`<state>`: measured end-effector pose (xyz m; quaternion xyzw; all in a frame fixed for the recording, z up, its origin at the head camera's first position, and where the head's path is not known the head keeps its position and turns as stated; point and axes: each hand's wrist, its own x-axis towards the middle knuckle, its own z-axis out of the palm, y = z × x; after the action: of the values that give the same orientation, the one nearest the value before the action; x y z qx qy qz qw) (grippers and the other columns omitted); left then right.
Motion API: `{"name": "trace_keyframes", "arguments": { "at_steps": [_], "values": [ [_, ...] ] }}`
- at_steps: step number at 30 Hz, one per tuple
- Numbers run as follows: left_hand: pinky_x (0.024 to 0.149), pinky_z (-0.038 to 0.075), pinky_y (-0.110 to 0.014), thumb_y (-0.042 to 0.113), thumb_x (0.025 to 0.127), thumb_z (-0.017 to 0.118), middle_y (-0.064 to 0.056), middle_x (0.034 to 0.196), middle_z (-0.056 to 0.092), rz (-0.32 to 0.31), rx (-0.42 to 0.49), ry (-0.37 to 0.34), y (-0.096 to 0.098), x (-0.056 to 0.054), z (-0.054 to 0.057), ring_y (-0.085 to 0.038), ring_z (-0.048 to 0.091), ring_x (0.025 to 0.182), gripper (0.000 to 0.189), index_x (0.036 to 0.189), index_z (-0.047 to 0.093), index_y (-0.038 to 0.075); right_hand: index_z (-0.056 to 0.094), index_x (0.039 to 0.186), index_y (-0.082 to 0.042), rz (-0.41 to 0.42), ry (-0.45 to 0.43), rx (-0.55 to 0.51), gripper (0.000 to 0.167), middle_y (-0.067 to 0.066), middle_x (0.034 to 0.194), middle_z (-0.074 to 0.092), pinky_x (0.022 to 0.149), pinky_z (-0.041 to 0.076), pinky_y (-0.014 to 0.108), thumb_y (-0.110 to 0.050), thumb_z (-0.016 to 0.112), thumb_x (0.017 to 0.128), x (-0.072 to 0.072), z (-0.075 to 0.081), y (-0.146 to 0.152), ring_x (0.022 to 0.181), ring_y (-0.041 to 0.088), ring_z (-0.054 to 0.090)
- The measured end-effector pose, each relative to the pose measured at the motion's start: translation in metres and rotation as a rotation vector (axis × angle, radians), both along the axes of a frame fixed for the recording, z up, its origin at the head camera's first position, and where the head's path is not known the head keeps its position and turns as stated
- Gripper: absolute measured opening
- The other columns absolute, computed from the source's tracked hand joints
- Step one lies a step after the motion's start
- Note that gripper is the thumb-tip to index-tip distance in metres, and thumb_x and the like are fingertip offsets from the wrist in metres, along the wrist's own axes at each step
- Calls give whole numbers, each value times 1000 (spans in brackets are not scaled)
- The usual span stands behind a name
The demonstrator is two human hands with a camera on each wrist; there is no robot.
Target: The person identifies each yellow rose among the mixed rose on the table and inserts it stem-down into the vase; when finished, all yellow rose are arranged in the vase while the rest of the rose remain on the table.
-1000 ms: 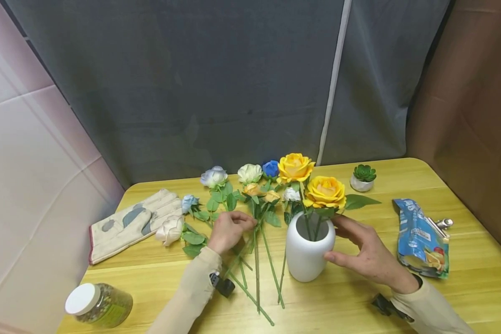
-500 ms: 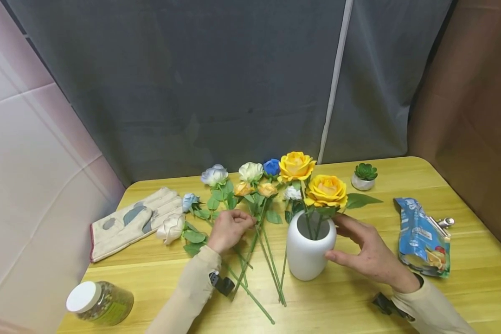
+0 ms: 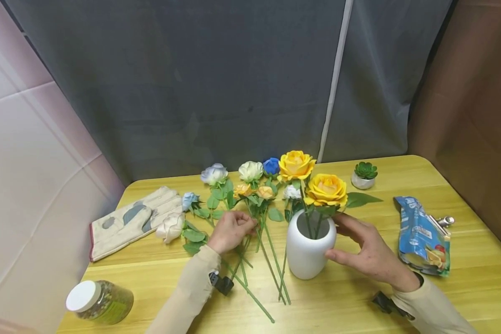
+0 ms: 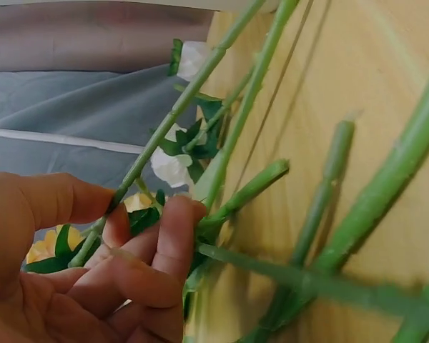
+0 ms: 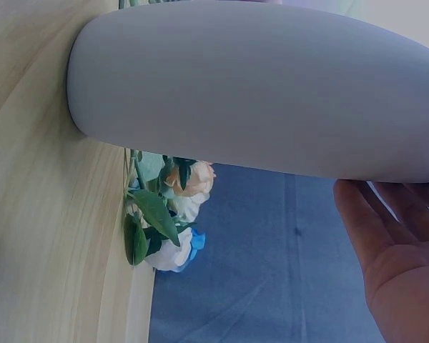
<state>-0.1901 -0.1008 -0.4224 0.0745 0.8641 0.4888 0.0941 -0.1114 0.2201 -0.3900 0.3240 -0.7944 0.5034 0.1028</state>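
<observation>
While your right grip [image 3: 369, 255] rests spread against the white vase [image 3: 309, 257], thumb on the near right side and fingers further back by the rim, your left grip [image 3: 231, 232] pinches a green stem [image 4: 168, 118] between thumb and forefinger; which head that stem bears is hard to tell, as several cross there. You have the vase upright on the worktop [image 3: 338, 306], two yellow roses [image 3: 326, 190] standing in its mouth; left of it lie loose flowers [image 3: 251, 171] in white, blue and orange, many with their ends pointing towards you; at your far left is a pale glove [image 3: 135, 222], with a white-lidded jar [image 3: 102, 304] nearer you; to your right lies a blue pouch [image 3: 421, 236] with a metal clip [image 3: 444, 221] on it, a potted succulent [image 3: 365, 170] standing behind, near the back edge.
</observation>
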Motion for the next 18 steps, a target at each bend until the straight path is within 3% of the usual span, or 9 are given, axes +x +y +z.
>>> {"name": "trace_keyframes", "arguments": {
  "at_steps": [6, 12, 13, 18],
  "values": [
    [67, 51, -24, 14, 100, 64, -14, 93, 79, -40, 78, -4, -3, 3, 10, -22, 74, 79, 18, 100, 72, -1, 57, 141, -4, 8, -2, -10, 71, -3, 137, 64, 100, 52, 22, 9, 82, 77, 1, 0, 0, 124, 4, 60],
    [45, 35, -22, 16, 102, 62, -13, 84, 77, -59, 182, -44, -5, 10, 32, -6, 44, 47, 20, 103, 69, -3, 57, 141, -4, 4, -1, -5, 71, 0, 137, 64, 100, 53, 22, 8, 82, 77, 1, 0, -1, 124, 3, 60],
    [44, 34, -22, 18, 102, 62, -11, 81, 77, -62, 198, -49, -5, 12, 37, -6, 38, 44, 21, 102, 69, -2, 57, 141, -4, 3, 0, -4, 71, 1, 137, 64, 100, 53, 22, 8, 82, 77, 0, 0, -1, 124, 3, 60],
    [50, 40, -23, 23, 102, 64, -2, 81, 76, -61, 261, -45, -5, 21, 56, -8, 37, 45, 24, 102, 68, -1, 56, 142, -4, -5, 4, 1, 72, -1, 138, 63, 99, 53, 22, 8, 83, 76, 0, 1, 0, 124, 3, 60]
  ]
}}
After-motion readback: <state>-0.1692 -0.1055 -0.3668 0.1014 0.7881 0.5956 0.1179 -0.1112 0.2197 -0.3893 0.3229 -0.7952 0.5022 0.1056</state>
